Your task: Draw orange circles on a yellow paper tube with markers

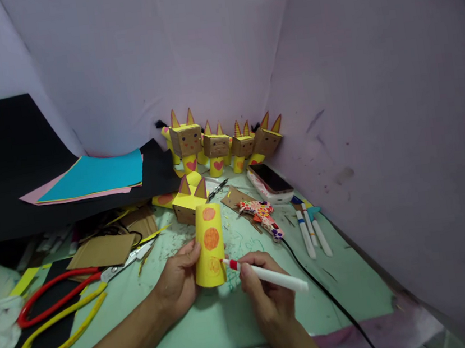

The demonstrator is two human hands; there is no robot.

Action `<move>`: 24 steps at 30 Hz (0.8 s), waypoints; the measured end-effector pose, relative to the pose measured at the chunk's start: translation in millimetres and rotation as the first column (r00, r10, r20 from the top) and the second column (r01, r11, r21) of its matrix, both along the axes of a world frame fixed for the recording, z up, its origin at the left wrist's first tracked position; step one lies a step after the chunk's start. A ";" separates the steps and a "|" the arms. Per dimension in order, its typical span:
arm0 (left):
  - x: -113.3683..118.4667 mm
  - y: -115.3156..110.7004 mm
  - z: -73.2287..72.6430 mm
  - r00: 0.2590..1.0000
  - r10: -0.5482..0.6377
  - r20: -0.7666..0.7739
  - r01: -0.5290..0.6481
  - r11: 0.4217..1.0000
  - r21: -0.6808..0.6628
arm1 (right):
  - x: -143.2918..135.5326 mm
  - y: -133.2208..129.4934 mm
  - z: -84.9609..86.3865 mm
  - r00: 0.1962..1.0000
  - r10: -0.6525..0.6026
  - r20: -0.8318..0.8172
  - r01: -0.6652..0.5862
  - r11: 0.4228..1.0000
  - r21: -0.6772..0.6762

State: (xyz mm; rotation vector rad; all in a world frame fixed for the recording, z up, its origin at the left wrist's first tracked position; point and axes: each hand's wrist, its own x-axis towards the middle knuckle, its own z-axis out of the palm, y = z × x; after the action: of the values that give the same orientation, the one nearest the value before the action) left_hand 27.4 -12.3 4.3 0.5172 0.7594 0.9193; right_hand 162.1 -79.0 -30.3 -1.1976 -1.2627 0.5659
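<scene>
Holding a yellow tube (202, 248) by its left side, the person's left grip (180, 276) is pressing a thumb against the wall, with the other fingers mostly hiding from view. The tube is lying just to the right of that grip, and its long axis is running nearly upright, the upper end reaching away from the person and the lower end facing back. Whether its base is resting on the table (349, 295) cannot be told.

The right grip (268, 291) is pinching a white marker (277, 278) narrowly between thumb and fingers. The tube is sitting to the left of this grip, and the marker is slanting across the gap, its red tip pointing left at the lowest orange circle (214, 265). That circle is looking paler than the middle circle (211, 238) and the top circle (208, 214), both lying farther from the right grip. The tip is meeting the lowest circle's right edge or hovering just beside it; contact cannot be made out. The left grip is being the nearer to the tube, already touching it, while the right grip is reaching it only through the marker.

Beyond the left grip, an eared cardboard box (184, 212) is sitting just behind the tube's upper end.
</scene>
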 end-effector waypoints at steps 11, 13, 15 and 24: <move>-0.2 -0.2 0.7 1.000 0.008 -0.007 -0.008 1.000 -0.014 | -4.4 -0.9 3.7 0.999 0.025 -0.021 -0.023 0.996 0.083; 0.2 -0.7 0.9 1.000 -0.002 0.005 0.002 1.000 -0.011 | -3.3 0.0 4.1 0.999 0.024 0.025 -0.026 0.996 0.091; 0.0 -1.2 0.2 1.000 -0.013 0.009 0.013 1.000 0.003 | -1.9 0.6 4.3 0.996 0.026 0.080 -0.034 0.995 0.099; -0.6 -4.3 -3.9 1.000 0.009 -0.027 -0.005 0.993 0.120 | 2.4 -3.2 -0.1 0.995 0.010 0.097 -0.030 0.978 0.205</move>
State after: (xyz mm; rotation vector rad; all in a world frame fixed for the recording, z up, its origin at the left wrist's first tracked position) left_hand 26.8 -16.7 0.4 0.6344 0.7342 0.9700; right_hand 164.4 -82.2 -30.4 -1.0492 -1.3805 0.3856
